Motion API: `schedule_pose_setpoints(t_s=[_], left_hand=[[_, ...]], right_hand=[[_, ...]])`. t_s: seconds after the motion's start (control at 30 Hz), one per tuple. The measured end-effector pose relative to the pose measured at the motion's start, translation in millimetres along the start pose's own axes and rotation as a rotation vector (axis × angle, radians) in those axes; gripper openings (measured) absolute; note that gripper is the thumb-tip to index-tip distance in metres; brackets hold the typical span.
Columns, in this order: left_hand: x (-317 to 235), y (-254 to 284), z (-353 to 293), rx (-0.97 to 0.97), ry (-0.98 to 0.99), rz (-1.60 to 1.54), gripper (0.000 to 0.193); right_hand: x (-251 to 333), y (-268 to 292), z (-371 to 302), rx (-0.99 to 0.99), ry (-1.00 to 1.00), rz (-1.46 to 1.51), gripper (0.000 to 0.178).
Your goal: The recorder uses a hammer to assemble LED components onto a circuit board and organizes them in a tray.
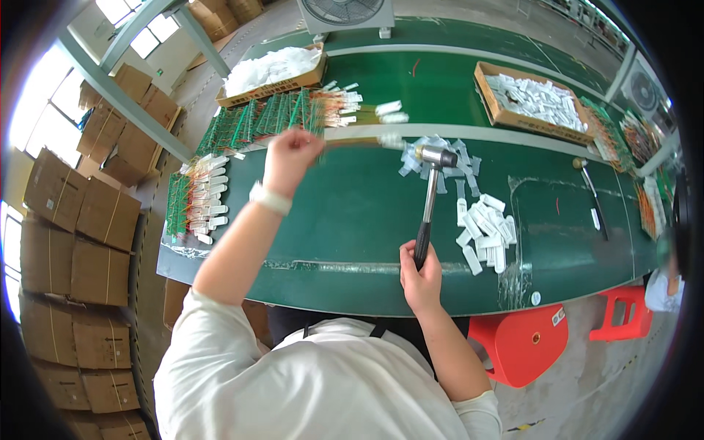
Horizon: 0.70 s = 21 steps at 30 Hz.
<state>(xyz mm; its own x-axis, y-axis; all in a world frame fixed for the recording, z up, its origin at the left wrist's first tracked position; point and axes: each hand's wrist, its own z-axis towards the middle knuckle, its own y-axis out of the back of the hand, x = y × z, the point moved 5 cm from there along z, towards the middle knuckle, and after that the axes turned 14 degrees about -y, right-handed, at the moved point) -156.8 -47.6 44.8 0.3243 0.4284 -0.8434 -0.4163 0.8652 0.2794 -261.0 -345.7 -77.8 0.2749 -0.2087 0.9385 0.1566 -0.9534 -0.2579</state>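
My right hand (421, 277) is wrapped round the black grip of a hammer (430, 196), whose metal head points up and away from me. My left hand (292, 152) is closed in a pinch on a green circuit board (314, 121), smeared by motion. Wires run right from it to a white plastic case (391, 140) near the hammer head. Thin clear plastic pieces (440, 158) lie under and around the head. Right of the handle is a heap of white plastic cases (487, 229). Beyond my left hand, green boards (253, 117) with wires and white ends lie in rows.
A carton (323, 70) of white pieces stands far left; another carton (495, 110) stands far right. More wired boards (198, 194) lie at the left. A second hammer (592, 194) rests at the right. Red stools (524, 345) stand by the green table's (330, 220) near edge.
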Motion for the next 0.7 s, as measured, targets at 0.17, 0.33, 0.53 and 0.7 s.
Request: schedule_pose_setpoints(t_s=[0.17, 0.33, 0.53, 0.7], left_hand=[[31.5, 16.8, -124.4, 0.064, 0.047, 0.248, 0.013], [13.0, 36.7, -155.4, 0.028, 0.039, 0.44, 0.009], [-3.7, 40.4, -162.2, 0.176, -0.198, 0.699, 0.018], [-2.6, 34.4, -180.1, 0.285, -0.224, 0.677, 0.034]], right_hand=[[4.5, -2.1, -3.9, 0.065, -0.029, 0.136, 0.012], [-1.4, -6.3, 1.3, 0.061, -0.015, 0.093, 0.01], [3.6, -4.9, 1.4, 0.056, -0.041, 0.08, 0.011], [7.1, -7.0, 0.3, 0.055, -0.016, -0.025, 0.012]])
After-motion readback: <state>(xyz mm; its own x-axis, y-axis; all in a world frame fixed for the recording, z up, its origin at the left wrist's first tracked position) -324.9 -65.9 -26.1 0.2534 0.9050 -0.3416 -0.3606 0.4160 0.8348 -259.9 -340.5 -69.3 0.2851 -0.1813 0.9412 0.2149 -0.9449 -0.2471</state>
